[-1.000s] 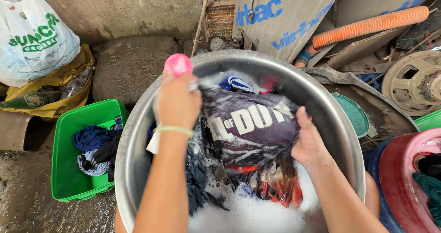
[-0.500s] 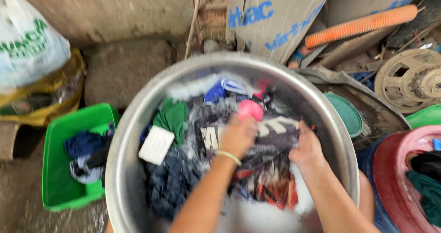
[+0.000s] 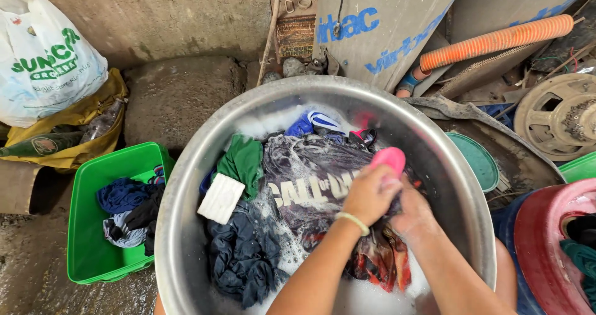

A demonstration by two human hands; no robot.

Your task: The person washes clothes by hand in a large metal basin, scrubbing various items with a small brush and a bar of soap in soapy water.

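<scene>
My left hand (image 3: 367, 194) is closed around a pink brush (image 3: 388, 160); the brush head sticks out above my knuckles and rests against a dark printed shirt (image 3: 313, 181); a pale band sits on that wrist. My right hand (image 3: 411, 212) lies just beside the left, touching it; its fingers are curled down into the wet cloth of the same shirt, so it grips the fabric rather than standing open; how tightly, I cannot tell.

The shirt lies spread in the middle of a large metal basin (image 3: 186, 184); the basin holds soapy water with foam along the far wall and at the near edge. Other items in the basin: a green cloth (image 3: 243, 162) to the left of the shirt; a white bar of soap (image 3: 221, 198) resting on the laundry just below the green cloth; a dark blue garment (image 3: 243, 259) bunched at the near left; a blue and white piece (image 3: 313, 122) at the far side; a reddish patterned cloth (image 3: 382, 262) under my forearms.

Outside the basin: a green plastic tub (image 3: 87, 228) at the left, containing dark blue and grey clothes; a white plastic bag (image 3: 43, 67) at the upper left, above a yellow bag; an orange ribbed hose (image 3: 496, 40) at the upper right; a red tub (image 3: 546, 240) at the right edge, with green cloth inside.
</scene>
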